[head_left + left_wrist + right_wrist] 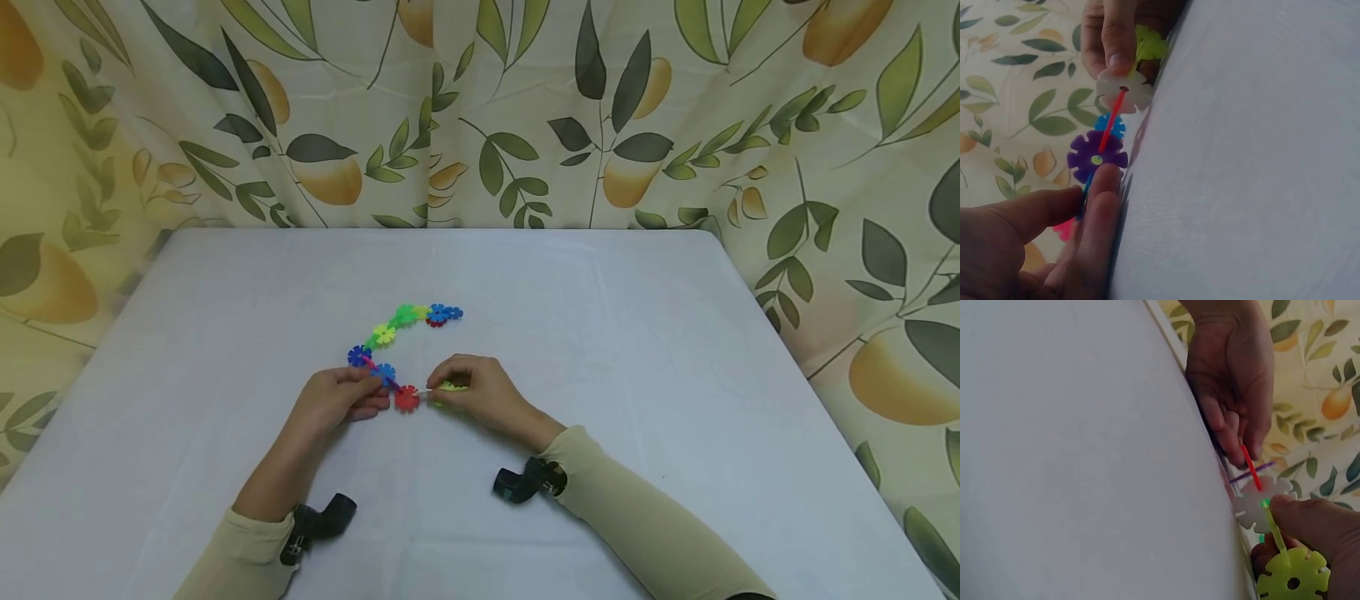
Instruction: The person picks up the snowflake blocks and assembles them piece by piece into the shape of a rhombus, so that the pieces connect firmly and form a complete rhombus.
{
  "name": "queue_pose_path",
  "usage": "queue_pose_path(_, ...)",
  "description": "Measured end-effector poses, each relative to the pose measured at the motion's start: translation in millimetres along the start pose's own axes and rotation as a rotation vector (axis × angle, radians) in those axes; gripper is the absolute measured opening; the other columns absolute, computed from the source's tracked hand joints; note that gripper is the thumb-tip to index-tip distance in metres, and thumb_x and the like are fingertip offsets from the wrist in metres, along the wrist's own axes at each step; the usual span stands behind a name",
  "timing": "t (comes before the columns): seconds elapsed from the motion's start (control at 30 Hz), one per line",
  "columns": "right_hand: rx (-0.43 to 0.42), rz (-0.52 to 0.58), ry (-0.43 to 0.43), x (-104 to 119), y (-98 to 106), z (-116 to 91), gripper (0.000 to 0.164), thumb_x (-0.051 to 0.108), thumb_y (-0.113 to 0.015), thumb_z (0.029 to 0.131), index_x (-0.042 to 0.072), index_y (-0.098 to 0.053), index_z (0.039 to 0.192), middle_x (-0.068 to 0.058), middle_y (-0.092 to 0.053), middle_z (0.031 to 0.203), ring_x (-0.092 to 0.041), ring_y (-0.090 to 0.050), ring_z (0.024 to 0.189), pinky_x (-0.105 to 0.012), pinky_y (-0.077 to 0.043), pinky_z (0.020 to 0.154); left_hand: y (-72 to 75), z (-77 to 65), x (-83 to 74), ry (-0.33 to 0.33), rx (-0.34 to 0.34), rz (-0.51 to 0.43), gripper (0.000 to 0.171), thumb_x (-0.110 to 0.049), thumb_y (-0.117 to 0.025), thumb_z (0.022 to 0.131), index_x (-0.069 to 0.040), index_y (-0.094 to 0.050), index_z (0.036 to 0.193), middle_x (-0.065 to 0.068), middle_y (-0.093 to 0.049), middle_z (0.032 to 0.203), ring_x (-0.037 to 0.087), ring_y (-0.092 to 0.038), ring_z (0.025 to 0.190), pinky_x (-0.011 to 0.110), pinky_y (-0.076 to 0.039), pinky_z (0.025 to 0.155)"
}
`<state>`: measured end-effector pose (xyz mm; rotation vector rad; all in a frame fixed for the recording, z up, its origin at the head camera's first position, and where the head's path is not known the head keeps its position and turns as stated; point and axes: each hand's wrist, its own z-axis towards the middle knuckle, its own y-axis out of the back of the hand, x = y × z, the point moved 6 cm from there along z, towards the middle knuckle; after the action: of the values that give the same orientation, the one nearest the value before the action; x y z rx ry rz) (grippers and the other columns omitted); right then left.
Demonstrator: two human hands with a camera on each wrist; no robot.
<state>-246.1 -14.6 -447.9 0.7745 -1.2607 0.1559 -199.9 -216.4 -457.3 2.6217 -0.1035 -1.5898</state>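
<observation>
A curved chain of slotted plastic snowflake discs lies on the white table, with a green disc [406, 314] in its far part. My left hand [330, 402] pinches a blue disc [384, 374] in the near part, between thumb and fingers. Beside those fingertips are a purple disc [1079, 156] and a red disc [407, 399]. My right hand [483, 390] pinches a white disc [1249, 505], its thumb on the disc's edge. The white disc meets the red one and also joins a yellow disc [1310, 565], partly hidden by the right fingers in the head view.
The white cloth-covered table [600, 317] reaches back to a curtain [525, 108] printed with leaves and fruit. Each sleeved wrist carries a black camera, the left camera [322, 523] and the right camera [525, 481].
</observation>
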Motion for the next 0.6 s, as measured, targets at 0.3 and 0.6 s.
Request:
queue_pose_path(0.3, 0.026, -0.073, 0.013, 1.8, 13.2, 1.8, 0.006, 0.018, -0.08, 0.083, 0.02, -0.077, 0.088, 0.011, -0.072, 0.096, -0.005, -0.064, 0.096, -0.024, -0.051, 0.088, -4.3, -8.0, 3.4, 0.019, 0.019, 0.062, 0.032, -0.013, -0.061, 0.097, 0.014, -0.062, 0.114, 0.014, -0.075, 0.092, 0.015, -0.074, 0.077, 0.025, -0.058, 0.07)
queue_pose_path(0.6, 0.038, -0.072, -0.005, 0.5, 17.3, 0.0, 0.01, 0.017, -0.08, 0.083, 0.017, -0.077, 0.093, 0.01, -0.072, 0.099, -0.006, -0.064, 0.097, -0.025, -0.052, 0.088, 16.8, -11.8, -9.0, -0.062, 0.087, 0.251, 0.041, -0.029, -0.061, 0.098, 0.009, -0.066, 0.11, 0.008, -0.075, 0.088, 0.013, -0.072, 0.076, 0.027, -0.058, 0.071)
